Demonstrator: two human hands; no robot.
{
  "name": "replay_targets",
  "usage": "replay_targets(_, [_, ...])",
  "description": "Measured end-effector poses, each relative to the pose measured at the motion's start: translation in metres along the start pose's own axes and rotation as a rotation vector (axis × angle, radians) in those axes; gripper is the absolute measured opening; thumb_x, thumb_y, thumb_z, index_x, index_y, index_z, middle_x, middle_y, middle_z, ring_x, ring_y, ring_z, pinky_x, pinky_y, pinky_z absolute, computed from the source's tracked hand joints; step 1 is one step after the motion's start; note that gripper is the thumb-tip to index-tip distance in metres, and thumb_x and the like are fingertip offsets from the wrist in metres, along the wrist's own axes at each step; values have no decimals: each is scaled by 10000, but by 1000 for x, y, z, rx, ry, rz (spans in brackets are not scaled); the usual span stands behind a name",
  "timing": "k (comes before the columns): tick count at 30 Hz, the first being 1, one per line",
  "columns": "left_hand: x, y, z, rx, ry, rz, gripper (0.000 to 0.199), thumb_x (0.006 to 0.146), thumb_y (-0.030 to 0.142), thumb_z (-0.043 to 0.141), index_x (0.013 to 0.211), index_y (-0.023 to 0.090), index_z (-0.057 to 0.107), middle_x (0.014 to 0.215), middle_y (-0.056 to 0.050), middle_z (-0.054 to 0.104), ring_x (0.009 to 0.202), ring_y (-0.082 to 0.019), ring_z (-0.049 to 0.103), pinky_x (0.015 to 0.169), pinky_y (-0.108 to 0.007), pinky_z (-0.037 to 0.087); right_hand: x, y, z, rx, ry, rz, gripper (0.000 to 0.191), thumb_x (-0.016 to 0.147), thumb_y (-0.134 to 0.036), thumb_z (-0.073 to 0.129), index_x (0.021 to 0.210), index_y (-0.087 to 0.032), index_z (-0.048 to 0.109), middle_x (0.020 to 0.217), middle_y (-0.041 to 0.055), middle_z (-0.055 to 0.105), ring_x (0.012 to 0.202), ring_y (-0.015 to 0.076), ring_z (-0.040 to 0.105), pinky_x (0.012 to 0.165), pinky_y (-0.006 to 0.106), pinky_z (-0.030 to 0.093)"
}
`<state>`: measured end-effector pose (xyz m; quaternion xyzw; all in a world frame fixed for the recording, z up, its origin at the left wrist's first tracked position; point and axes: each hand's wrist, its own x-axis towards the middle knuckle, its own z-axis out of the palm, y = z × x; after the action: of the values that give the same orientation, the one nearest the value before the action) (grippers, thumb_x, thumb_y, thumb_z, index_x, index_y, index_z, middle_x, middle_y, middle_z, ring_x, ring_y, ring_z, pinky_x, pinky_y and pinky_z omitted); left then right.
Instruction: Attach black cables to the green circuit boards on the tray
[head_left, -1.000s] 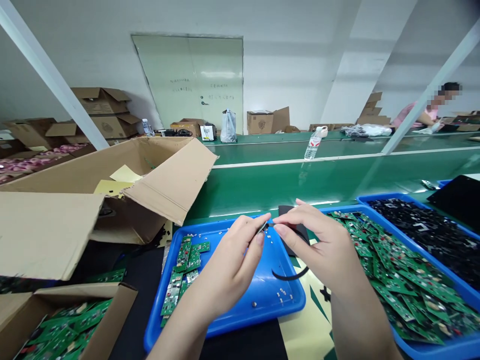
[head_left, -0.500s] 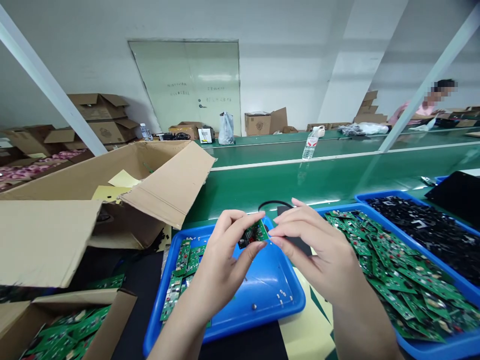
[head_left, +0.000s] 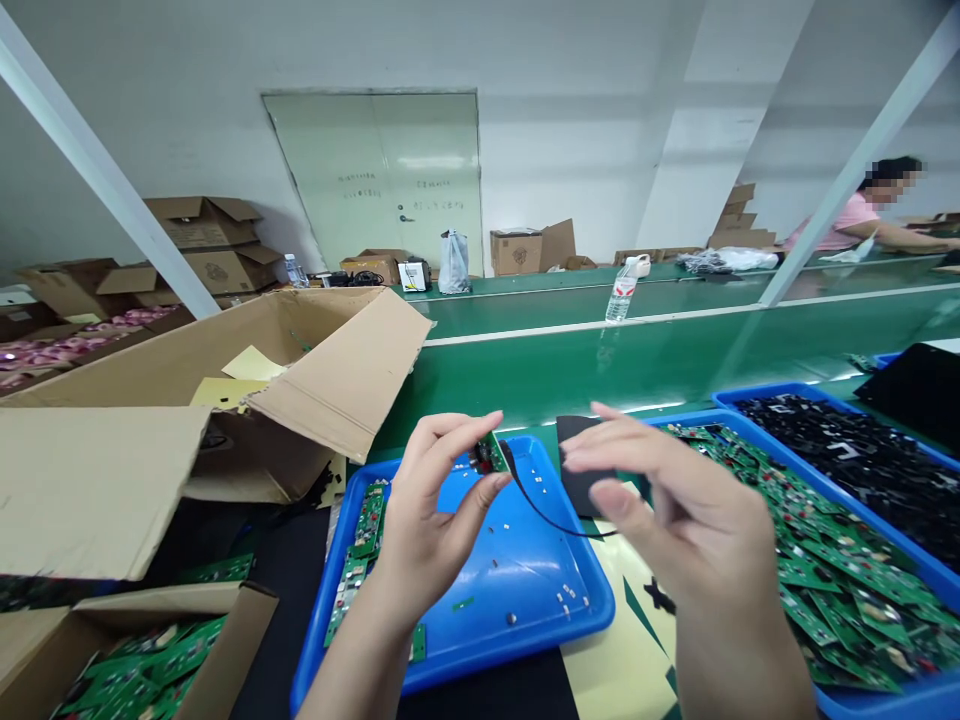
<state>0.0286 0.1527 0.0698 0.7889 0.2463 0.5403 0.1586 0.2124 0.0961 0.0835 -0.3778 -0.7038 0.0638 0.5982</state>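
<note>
The left hand (head_left: 431, 510) clamps a small green circuit board (head_left: 491, 455) between thumb and fingers, above the blue tray (head_left: 525, 560); a thin black strip (head_left: 551, 520) runs from the board toward the right hand (head_left: 682, 500). That hand is blurred, its thumb and fingers apart, to the right of the board. Circuit boards lie along the tray's left side, with tiny white pieces scattered on its floor. Beyond stretches a green conveyor belt (head_left: 510, 375); a water bottle (head_left: 621, 292) stands farther back, and a person in pink (head_left: 844, 222) is at the far right.
</note>
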Motion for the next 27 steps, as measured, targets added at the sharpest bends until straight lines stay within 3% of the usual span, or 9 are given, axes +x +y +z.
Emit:
replay_targets(3, [1,2,-1,68,13,124,410,824,114,590,1208,251,543,1058,-62,551,1038,-183,552,919,-355,479,0,1,-3,-79,194,66,108,871,-194,560,898,-242,654,853,13,694,854,188,646,960,416,454])
replay_targets(5, [1,3,1,95,23,193,426,810,72,592,1199,236,539,1058,-58,553,1057,-186,554,957,-384,463,1,1,-2,-44,116,145,109,879,-232,558,931,-237,653,880,28,696,895,201,645,906,384,488])
replay_targets(9, [0,4,5,150,77,267,411,806,70,595,1174,243,540,1046,-49,565,1019,-184,579,916,-382,503,1,-1,5,133,-212,304,238,887,-285,551,1112,-214,586,957,53,675,925,195,632,795,320,522])
replay_targets(11, [0,4,6,190,115,272,408,804,83,604,1168,255,538,1046,-46,577,995,-186,594,887,-380,522,1,-1,10,212,-273,338,261,893,-289,543,1140,-210,566,940,50,664,890,180,632,777,309,518])
replay_targets(18, [0,-1,3,277,189,352,431,742,54,674,1111,243,555,1013,-36,610,939,-172,623,813,-336,561,2,-3,14,534,-273,448,190,891,-227,534,1076,-211,575,698,-15,602,667,122,618,636,243,519])
replay_targets(27, [-2,1,2,232,194,396,444,716,20,682,1092,221,559,1041,-46,607,954,-182,629,798,-357,569,-1,-12,11,755,-294,559,242,879,-230,578,1120,-227,557,646,-30,590,613,103,601,595,209,509])
